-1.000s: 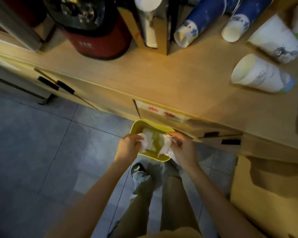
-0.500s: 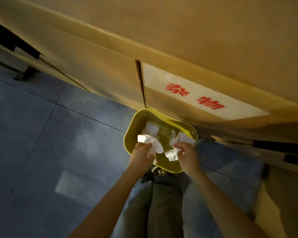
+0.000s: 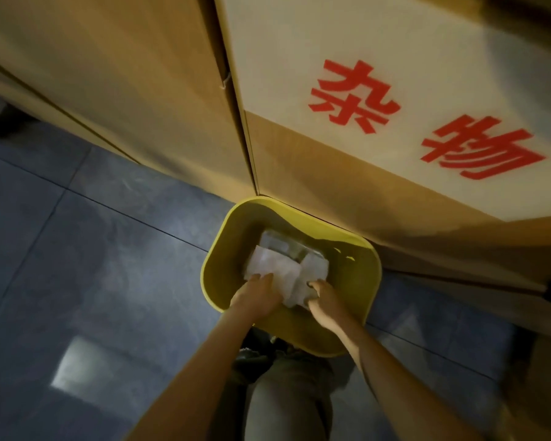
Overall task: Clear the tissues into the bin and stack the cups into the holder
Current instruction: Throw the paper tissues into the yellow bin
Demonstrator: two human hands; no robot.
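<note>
A yellow bin (image 3: 371, 268) stands on the floor against the cabinet. Both of my hands reach down inside its near half. My left hand (image 3: 255, 296) has its fingers closed on a crumpled white tissue (image 3: 269, 265). Next to it, my right hand (image 3: 323, 297) grips a second white tissue (image 3: 295, 289) that hangs between the two hands. More pale paper (image 3: 280, 245) lies deeper in the bin. The cups and the holder are out of view.
A wooden cabinet door with a white label (image 3: 379, 90) in red characters rises just behind the bin. Grey floor tiles (image 3: 86, 249) spread to the left. My legs (image 3: 287, 393) are right below the bin.
My head has dropped much closer to the bin, and the countertop with the cups has left the view. Both hands have gone from the rim down into the bin with the tissues.
</note>
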